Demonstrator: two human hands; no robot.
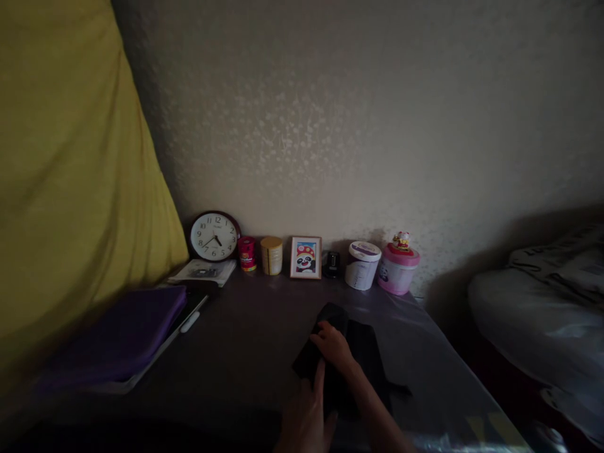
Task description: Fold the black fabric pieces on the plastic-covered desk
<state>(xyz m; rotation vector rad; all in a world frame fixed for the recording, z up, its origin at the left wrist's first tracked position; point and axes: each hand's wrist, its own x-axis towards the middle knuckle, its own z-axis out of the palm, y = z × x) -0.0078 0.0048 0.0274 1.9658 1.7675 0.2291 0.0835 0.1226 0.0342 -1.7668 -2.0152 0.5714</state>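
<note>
A piece of black cloth [368,352] lies on the dark tabletop in front of me, partly folded over, with a thin strap or tie trailing to the right. My right hand [334,346] rests on its folded part, fingers bent and closed on the fabric. Just below and to the left, my left hand [306,409] touches the cloth's near left side. Its index finger is stretched forward and the thumb stands apart. Dim light and the hands hide much of the near part of the cloth, so its exact kind is unclear.
Along the wall stand a round clock [214,236], a red can [246,254], a yellow-lidded can [272,256], a framed panda picture [306,258], a white tub [363,265] and a pink tub [397,269] topped with a figurine. A purple folder [123,330] and a white pen [191,319] lie left.
</note>
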